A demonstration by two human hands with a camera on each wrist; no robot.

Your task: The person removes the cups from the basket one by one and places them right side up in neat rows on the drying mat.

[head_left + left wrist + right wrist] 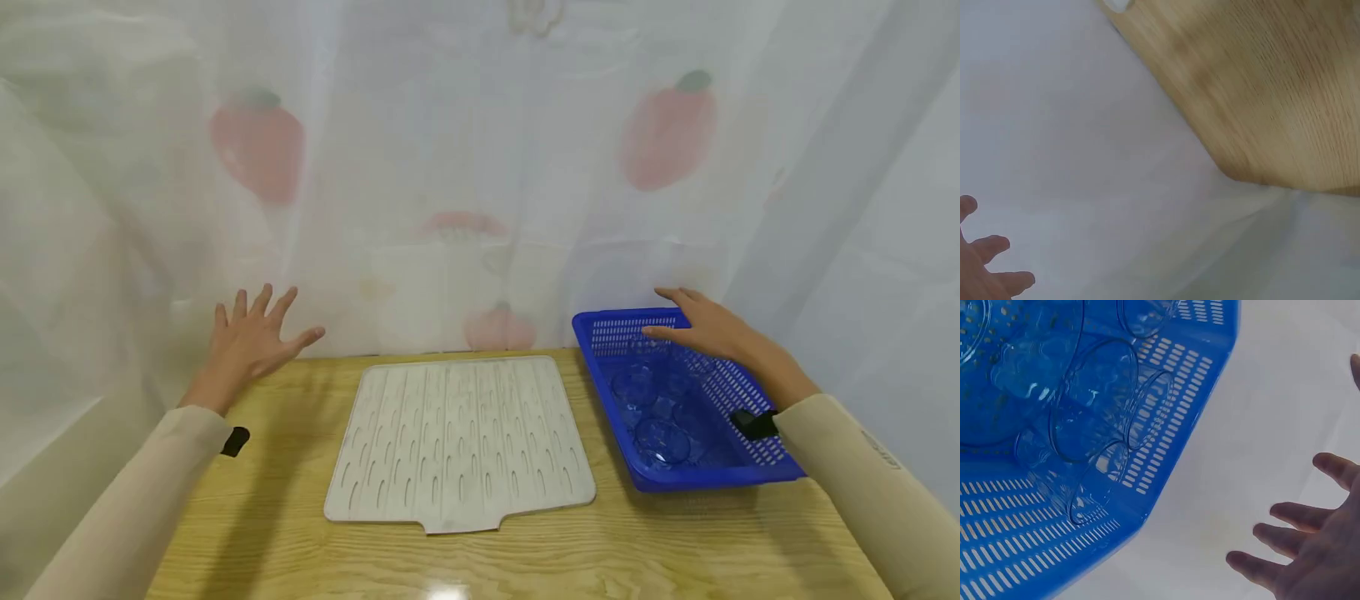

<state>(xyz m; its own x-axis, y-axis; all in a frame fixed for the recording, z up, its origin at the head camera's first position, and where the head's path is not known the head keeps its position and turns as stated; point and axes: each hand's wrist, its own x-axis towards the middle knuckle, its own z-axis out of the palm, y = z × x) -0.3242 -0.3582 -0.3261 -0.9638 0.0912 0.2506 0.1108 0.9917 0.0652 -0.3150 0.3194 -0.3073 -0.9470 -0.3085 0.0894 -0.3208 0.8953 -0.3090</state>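
Observation:
My left hand (251, 337) is raised over the left part of the table, fingers spread, holding nothing. In the left wrist view only some fingertips of that left hand (988, 265) show at the lower left. My right hand (708, 327) hovers over the far end of a blue plastic basket (626, 450), its fingers extended and free of any object. Inside the basket lie several clear glasses (1094, 400), jumbled and tilted against one another. Between the hands, flat on the table, is a pale drying mat (461, 442) with rows of raised ridges and a spout-like lip at its near edge.
The wooden table (555, 554) meets a white hanging curtain (450, 150) with fruit prints along its back edge. More curtain closes in on the left and right. The basket's slotted walls rise close to the mat's right side.

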